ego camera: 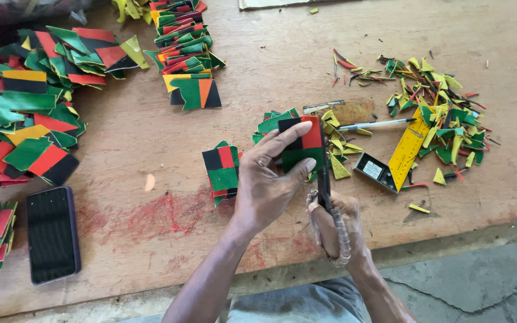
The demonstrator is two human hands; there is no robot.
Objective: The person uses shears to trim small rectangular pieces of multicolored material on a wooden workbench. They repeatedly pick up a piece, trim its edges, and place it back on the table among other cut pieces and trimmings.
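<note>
Near the front edge of the tabletop (151, 137), the left hand (267, 185) pinches a black, red and green patch (302, 143) between thumb and fingers, holding it upright above the wood. The right hand (333, 224) is closed around the wrapped handles of shears (324, 185), whose blades rise along the patch's right edge. The step in hand looks like trimming that edge; whether the blades already bite cannot be told. The next move would call for a steady squeeze along a straight line while the left fingers stay clear of the blades. Just left of the hands lies a small stack (222, 170) of like patches. Toward the right edge sit a yellow ruler (409, 149), a pen (375, 125) and a heap of scraps (444, 119). A phone (52, 234) lies near the front left corner, with piled patches (25, 113) behind it.
</note>
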